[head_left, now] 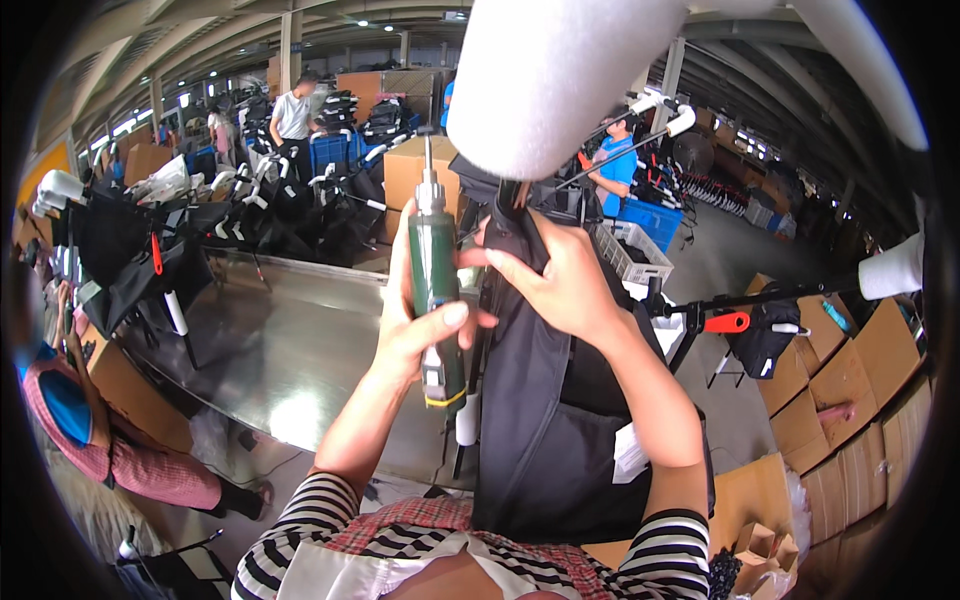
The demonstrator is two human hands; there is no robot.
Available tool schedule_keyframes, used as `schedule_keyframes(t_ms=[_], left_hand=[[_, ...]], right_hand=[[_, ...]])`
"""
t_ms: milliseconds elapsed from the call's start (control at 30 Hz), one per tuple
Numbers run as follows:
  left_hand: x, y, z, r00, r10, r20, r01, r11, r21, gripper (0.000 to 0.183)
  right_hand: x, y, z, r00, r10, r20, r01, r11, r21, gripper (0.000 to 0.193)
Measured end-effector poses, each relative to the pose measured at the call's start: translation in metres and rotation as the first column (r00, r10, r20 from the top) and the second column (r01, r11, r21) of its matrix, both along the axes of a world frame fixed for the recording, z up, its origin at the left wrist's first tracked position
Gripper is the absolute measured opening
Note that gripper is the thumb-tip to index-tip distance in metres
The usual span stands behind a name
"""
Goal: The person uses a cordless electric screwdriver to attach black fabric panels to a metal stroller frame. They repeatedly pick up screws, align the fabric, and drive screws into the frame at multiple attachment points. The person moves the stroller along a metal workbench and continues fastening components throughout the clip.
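Your screwdriver [433, 260] stands nearly upright over the right part of the metal table [270, 335]. It looks hard, smooth and fairly weighty, so a wrap around the barrel should suit it best, clear of the metal nose. Your left hand [400, 330] is closed around that barrel, thumb across its lower front. The black cloth [520, 440] hangs just right of the table; it seems soft and floppy, while the dark tube [512, 195] at its top should be stiff and the better place to grip. Your right hand [575, 285] is partly curled at the cloth's top, by the tube; its far fingers are hidden, so I can't tell how tightly they close. The screwdriver is dark green, with a silver nose and yellow band; the cloth is plain, with a white tag [628, 455].
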State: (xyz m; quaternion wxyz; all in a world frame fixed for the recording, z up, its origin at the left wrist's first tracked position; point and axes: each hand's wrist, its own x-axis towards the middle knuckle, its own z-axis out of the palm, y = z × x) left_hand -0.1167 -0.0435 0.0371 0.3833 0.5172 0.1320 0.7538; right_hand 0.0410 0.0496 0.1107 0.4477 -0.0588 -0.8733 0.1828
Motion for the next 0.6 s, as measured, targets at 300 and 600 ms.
schedule_keyframes(t_ms=[300,600], left_hand=[[-0.01,-0.08,-0.053,0.947,-0.148,-0.286,0.037,0.932,-0.359,0.132],[0.0,-0.081,-0.047,0.949,-0.229,-0.217,0.13,0.91,-0.393,0.125]], right_hand=[[0.001,0.008,-0.013,0.996,-0.08,-0.028,0.084,0.964,0.251,0.026],[-0.002,0.005,-0.017,0.997,-0.057,-0.053,0.069,0.962,0.265,0.034]])
